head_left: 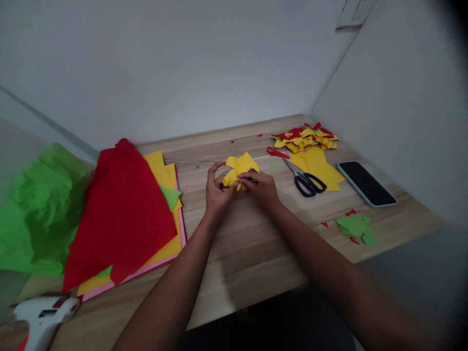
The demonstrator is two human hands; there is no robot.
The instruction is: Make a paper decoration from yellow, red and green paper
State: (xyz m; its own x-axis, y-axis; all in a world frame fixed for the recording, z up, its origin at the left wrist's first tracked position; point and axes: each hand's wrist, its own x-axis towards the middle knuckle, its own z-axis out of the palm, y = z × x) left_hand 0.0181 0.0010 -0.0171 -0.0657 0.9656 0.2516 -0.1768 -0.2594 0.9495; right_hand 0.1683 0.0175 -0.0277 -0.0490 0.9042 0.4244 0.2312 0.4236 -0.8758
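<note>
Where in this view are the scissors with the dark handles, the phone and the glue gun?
Scissors (299,171): head view, near the pivot.
Phone (365,182): head view, dark screen.
Glue gun (32,309): head view, white body.

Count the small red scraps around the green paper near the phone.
3: far red scrap at the back edge of the green paper, left red scrap beside it, near red scrap at its front edge. Others may be hidden underneath.

Yellow paper flower (242,165), red sheet (124,209), blue-black scissor handles (309,184)
</note>
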